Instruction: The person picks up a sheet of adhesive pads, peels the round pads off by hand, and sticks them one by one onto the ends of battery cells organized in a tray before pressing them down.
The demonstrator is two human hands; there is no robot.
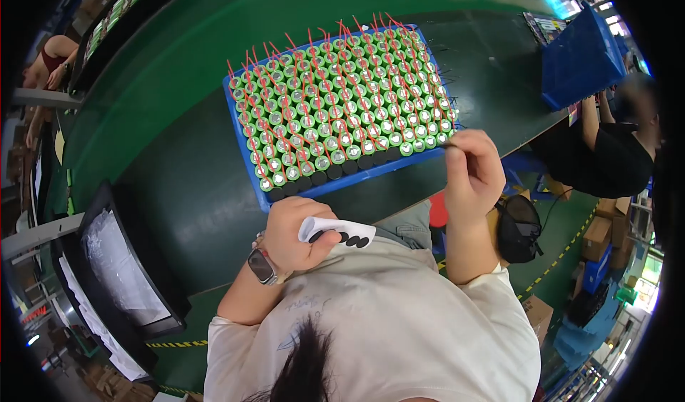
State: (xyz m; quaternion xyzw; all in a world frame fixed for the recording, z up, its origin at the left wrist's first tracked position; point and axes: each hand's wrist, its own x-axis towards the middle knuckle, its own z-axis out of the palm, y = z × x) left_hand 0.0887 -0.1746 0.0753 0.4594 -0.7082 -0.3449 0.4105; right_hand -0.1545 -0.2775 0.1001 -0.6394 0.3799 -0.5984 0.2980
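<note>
- We see a blue tray (357,176) in the upper middle of the view, packed with rows of upright green cells (343,109); it lies slightly turned on a dark green table (193,220).
- Thin red wires (288,38) run over the cell tops, their ends sticking out past the tray's far edge.
- Along the near edge, black discs (349,166) top a run of cells from the left corner towards the right; the last few cells at the right end of that row show bright tops.
- We find the left hand (291,227) just beside the tray's near-left corner, fingers curled and thumb pressed down, gripping a curled white sheet (348,226) that carries several more black discs.
- The right hand (474,170) is at the near-right corner, thumb and index finger pinched together on a small dark piece (448,145).
- Left of the tray, a wide stretch of tabletop reaches to a black bin (171,325) with clear plastic (128,273) in it.
- Right of the tray, tabletop runs to a tilted blue crate (581,63), with a person in black (596,156) beside it.
- The table's near edge slants up rightwards, close to our pale shirt (399,309).
</note>
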